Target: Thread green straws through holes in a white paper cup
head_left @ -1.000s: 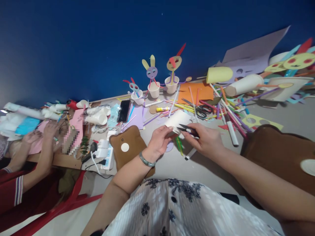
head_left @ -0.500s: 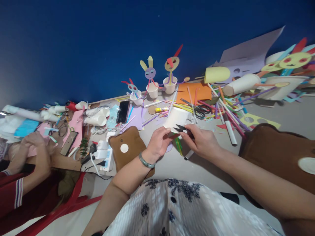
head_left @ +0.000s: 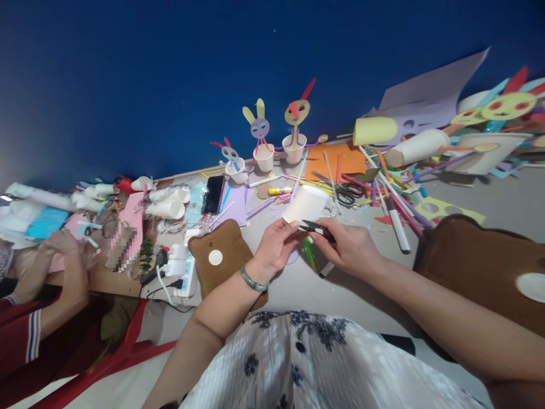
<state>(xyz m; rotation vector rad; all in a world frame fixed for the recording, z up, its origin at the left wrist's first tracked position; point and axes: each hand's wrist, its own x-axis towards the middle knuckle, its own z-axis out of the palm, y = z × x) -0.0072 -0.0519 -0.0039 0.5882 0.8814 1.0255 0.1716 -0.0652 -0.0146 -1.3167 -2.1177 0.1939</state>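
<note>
A white paper cup [head_left: 307,203] is gripped near its lower edge by my left hand [head_left: 275,245], thumb on top. My right hand [head_left: 349,243] is closed around a pair of small black scissors [head_left: 314,228]. Their blades point left and lie together at the cup's edge, close to my left thumb. Whether paper sits between the blades cannot be made out. Under my hands lie green strips [head_left: 310,253] and a marker [head_left: 327,269], partly hidden.
Three paper-cup figures, one a purple rabbit [head_left: 259,128], stand along the wall. Open-handled scissors [head_left: 351,194] and a glue stick [head_left: 280,191] lie beyond the cup. Brown pads [head_left: 230,258] flank me. A power strip [head_left: 185,277] and a co-worker's hands [head_left: 59,244] are left.
The scissor blades, apart half a second ago, have come together at the cup's edge. The cup has turned slightly in my left hand, showing more of its round end.
</note>
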